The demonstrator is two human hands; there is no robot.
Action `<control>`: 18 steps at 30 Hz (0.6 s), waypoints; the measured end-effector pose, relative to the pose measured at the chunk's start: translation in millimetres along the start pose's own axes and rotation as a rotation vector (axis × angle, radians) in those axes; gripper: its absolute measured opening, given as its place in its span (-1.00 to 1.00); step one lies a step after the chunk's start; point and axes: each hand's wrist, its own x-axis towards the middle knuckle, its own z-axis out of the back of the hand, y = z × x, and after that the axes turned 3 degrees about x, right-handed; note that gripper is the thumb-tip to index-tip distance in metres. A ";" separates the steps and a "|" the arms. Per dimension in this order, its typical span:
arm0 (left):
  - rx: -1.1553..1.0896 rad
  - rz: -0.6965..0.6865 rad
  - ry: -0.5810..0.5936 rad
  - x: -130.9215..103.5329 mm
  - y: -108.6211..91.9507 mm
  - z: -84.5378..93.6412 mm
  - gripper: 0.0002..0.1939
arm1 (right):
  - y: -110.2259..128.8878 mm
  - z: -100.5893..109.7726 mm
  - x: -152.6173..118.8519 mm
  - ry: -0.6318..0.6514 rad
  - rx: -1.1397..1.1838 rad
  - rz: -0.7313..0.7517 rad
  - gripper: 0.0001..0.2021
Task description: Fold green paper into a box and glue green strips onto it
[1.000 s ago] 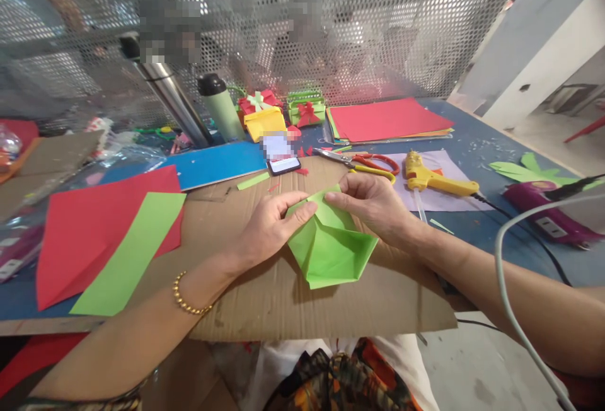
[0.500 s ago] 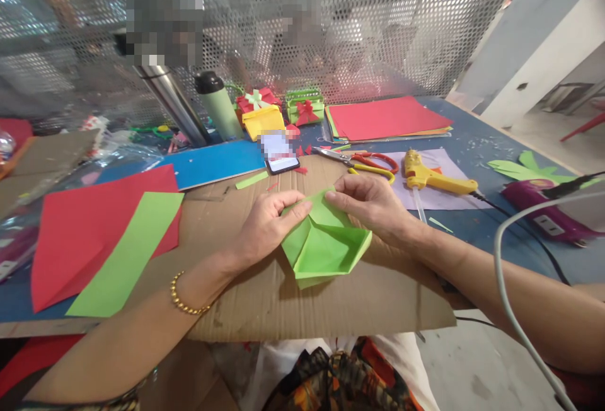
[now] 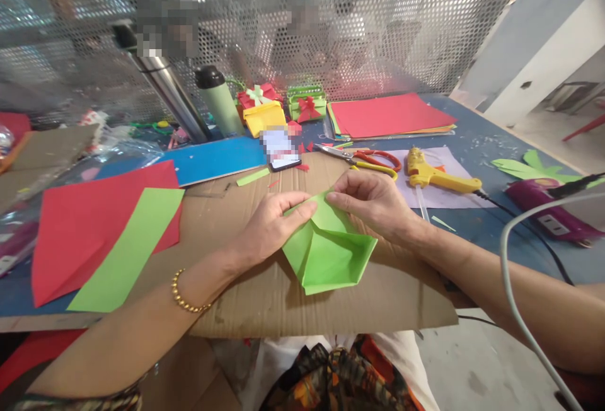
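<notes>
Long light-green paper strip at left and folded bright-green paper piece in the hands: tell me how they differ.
The long light-green paper strip lies partly over a red paper sheet, while the folded bright-green paper piece is pinched by the left hand and right hand. The strip shows no folds; the folded piece has creases and an open pocket. Both are green paper.

No text, label, brand, number or sign can be read. The screen of the phone (image 3: 282, 149) on the far side of the worktop (image 3: 460, 140) is blurred out, so whatever it shows cannot be made out.
</notes>
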 end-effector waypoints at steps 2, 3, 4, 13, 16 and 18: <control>-0.017 0.004 -0.004 1.3 3.2 0.6 -0.65 | -2.0 0.2 0.3 -0.021 -0.008 0.018 -0.65; -0.025 0.002 -0.009 2.0 4.8 1.0 -0.65 | -3.2 0.3 0.5 -0.036 -0.015 0.030 -0.65; -0.035 0.002 -0.013 2.6 6.3 1.3 -0.65 | -4.4 0.5 0.7 -0.053 -0.026 0.044 -0.67; -0.138 0.020 -0.002 3.9 6.9 -1.6 -0.58 | 1.5 1.0 -3.5 -0.154 -0.311 0.332 -0.89; -0.156 0.037 -0.010 3.9 7.5 -1.9 -0.56 | 2.1 2.9 -4.6 -0.129 -0.408 0.473 -0.89; -0.181 0.041 -0.013 3.9 8.3 -1.8 -0.55 | 0.5 5.0 -4.5 -0.111 -0.443 0.542 -0.88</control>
